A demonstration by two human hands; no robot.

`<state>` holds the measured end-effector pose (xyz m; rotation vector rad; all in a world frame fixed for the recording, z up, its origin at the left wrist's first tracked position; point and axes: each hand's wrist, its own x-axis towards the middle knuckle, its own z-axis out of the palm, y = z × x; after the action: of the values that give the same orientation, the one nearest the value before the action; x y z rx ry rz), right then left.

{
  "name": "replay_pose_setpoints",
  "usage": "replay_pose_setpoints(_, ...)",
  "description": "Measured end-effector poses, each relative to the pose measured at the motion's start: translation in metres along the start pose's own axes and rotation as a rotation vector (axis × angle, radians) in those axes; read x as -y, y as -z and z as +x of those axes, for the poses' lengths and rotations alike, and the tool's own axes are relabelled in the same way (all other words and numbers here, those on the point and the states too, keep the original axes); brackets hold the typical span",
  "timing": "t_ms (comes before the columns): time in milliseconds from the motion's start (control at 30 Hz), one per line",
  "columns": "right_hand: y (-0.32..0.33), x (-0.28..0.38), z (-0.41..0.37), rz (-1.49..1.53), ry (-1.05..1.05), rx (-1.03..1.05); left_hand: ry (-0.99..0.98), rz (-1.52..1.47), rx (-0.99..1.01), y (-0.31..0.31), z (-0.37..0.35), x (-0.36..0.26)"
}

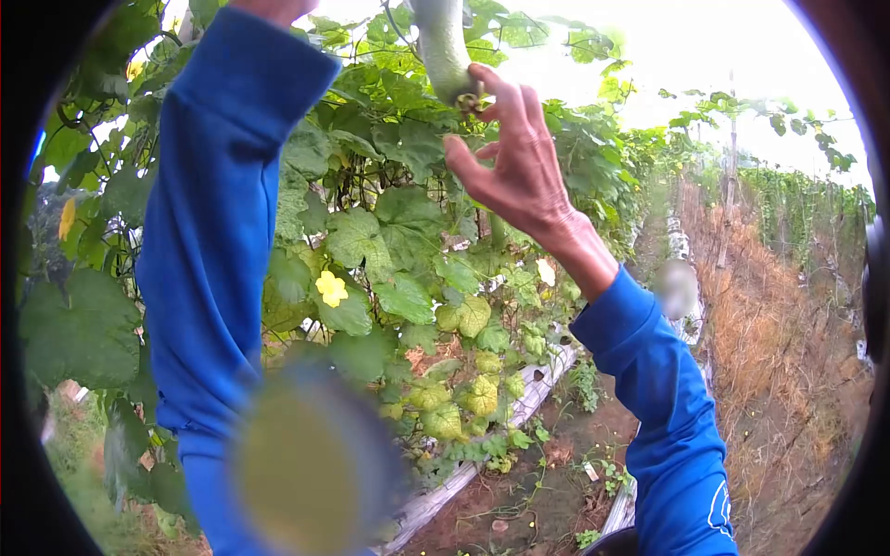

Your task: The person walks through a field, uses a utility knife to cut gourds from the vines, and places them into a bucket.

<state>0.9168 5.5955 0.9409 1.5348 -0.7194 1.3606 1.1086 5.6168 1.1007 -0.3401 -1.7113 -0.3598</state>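
Observation:
A long pale-green luffa gourd (pixel 443 46) hangs down from the top edge, its upper part out of the picture. At its lower tip clings a small shrivelled brown blossom (pixel 470 102). My right hand (pixel 519 153) is raised beside that tip with the fingers apart. Its index fingertip meets or nearly meets the gourd's side, while the thumb stands apart below the blossom. Of my left hand (pixel 276 9) only the wrist end shows above the blue cuff at the top; its fingers are cut off by the frame.
Dense vines with broad green leaves (pixel 357 239) fill the left and middle, with a yellow flower (pixel 331 288) among them. A pale plastic-covered strip (pixel 533 394) runs along the soil. Dry brown grass (pixel 769 343) and a pole (pixel 731 176) stand at right. Blurred spots partly cover the view.

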Motion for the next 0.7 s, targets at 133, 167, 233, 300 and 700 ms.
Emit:
replay_pose_setpoints(133, -0.003, 0.014, -0.035, 0.063, -0.076, 0.047, -0.014, 0.01, 0.052, 0.041, -0.02, 0.038)
replay_pose_setpoints(167, -0.003, 0.018, -0.044, 0.087, -0.085, 0.067, -0.072, 0.024, -0.028, 0.04, -0.031, 0.042)
replay_pose_setpoints(233, 0.003, 0.024, -0.062, 0.12, -0.082, 0.099, -0.068, 0.083, -0.031, 0.056, -0.05, 0.052)
replay_pose_setpoints(300, 0.009, 0.03, -0.08, 0.166, -0.104, 0.165, -0.059, 0.141, -0.045, 0.068, -0.07, 0.063)
replay_pose_setpoints(700, 0.058, -0.017, -0.237, 0.331, -0.776, 0.502, 0.347, 0.059, -0.009, 0.049, -0.206, 0.138)
